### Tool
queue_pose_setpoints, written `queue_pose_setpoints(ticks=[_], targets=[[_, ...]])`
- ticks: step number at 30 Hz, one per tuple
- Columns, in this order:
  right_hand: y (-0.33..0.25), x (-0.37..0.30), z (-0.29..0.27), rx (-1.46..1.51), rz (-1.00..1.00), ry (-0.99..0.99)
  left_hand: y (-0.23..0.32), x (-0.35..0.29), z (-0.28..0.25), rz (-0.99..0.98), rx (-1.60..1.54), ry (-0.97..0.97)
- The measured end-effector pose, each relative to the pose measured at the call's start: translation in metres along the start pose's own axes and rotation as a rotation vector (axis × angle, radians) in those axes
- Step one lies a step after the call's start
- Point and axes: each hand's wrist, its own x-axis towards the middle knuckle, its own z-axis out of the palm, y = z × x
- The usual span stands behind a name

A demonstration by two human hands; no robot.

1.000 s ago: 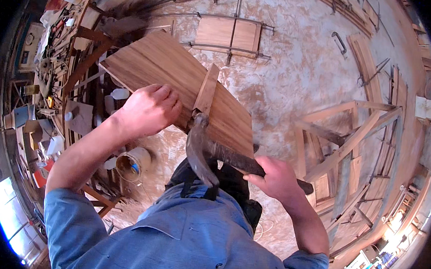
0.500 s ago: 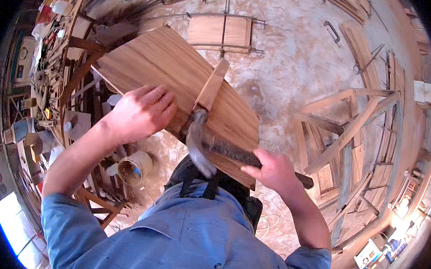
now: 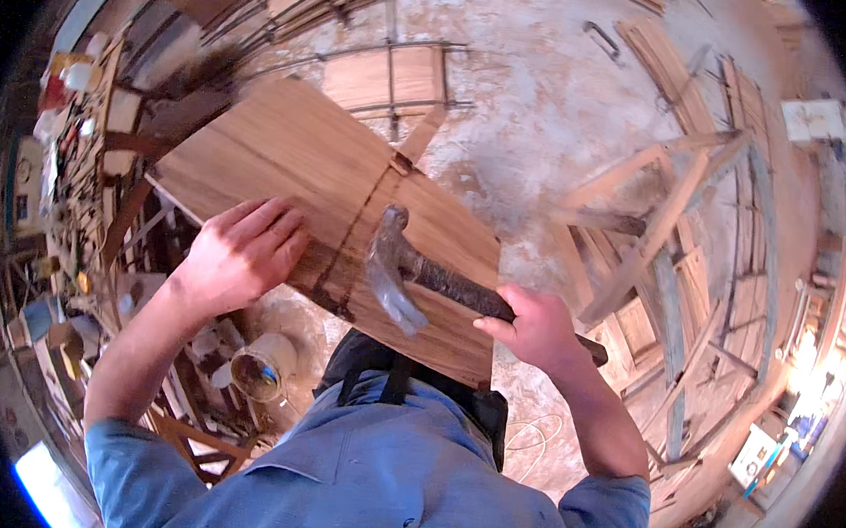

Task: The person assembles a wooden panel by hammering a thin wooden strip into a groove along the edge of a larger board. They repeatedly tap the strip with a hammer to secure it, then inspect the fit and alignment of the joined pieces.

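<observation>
A wide brown wooden panel (image 3: 284, 146) lies tilted in front of my body. My left hand (image 3: 252, 255) grips its near left edge, fingers bent over the top face and thumb hidden. Two dark lines mark a groove (image 3: 359, 222) across the panel. At the groove's far end a wooden strip (image 3: 420, 138) sticks out past the panel's edge. My right hand (image 3: 533, 328) is closed around the dark handle of a claw hammer (image 3: 451, 284). The hammer's head is over the panel, right of the groove, with its claw toward me.
Clamped panels (image 3: 382, 77) lie on the dusty floor ahead. A wooden frame (image 3: 656, 226) with crossing bars stands at the right. Along the left runs a cluttered workbench (image 3: 82, 157), with a bucket (image 3: 269, 363) nearer me. A cable (image 3: 533, 439) loops on the floor.
The hammer head has come off the groove toward the right. The wooden strip covers less of the panel, and more groove shows. My left hand still grips the edge; the whole view has shifted.
</observation>
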Motion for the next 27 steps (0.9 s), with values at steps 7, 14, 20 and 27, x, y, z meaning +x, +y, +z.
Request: queue_pose_setpoints(ticks=[7,14,20,27], targets=[[0.045,-0.084,-0.033,0.074,0.436,0.400,-0.002,0.008,0.048,-0.030,-0.050,0.004],[0.140,-0.159,-0.056,-0.035,0.905,0.994,0.026,-0.053,0.082,-0.405,-0.186,-0.043],[0.234,-0.162,-0.085,0.028,1.015,0.954,0.091,-0.104,0.106,-1.133,-0.351,-0.233],[0.358,-0.077,-0.150,-0.051,1.085,0.902,0.154,-0.110,0.098,-1.695,-0.808,-0.101]])
